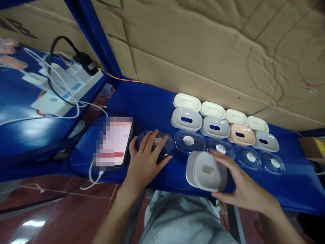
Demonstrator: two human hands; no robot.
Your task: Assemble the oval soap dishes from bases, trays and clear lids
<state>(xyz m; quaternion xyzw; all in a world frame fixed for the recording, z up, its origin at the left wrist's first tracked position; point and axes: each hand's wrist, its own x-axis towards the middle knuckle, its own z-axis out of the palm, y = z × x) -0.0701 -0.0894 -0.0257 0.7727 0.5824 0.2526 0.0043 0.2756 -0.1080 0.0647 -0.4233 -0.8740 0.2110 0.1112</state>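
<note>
My left hand (146, 157) lies with spread fingers over a clear lid (166, 149) with a round label, its fingertips on the lid. Near the shelf's front edge, my right hand (237, 179) grips a grey slotted box (209, 171) from its right side, thumb low and fingers on top. A cream part (190, 173) shows beneath the grey one at its left. Behind it runs a row of clear lids (189, 140) with round labels. Farther back are grey slotted pieces (187, 119), a peach one (242, 134), and a row of cream trays (187, 102).
A phone (115, 142) with a white cable lies left of my left hand on the blue shelf (147, 98). Power strips (76, 83) with tangled cables are farther left. Cardboard (190, 44) stands behind, and a blue post (93, 30) rises at the back left.
</note>
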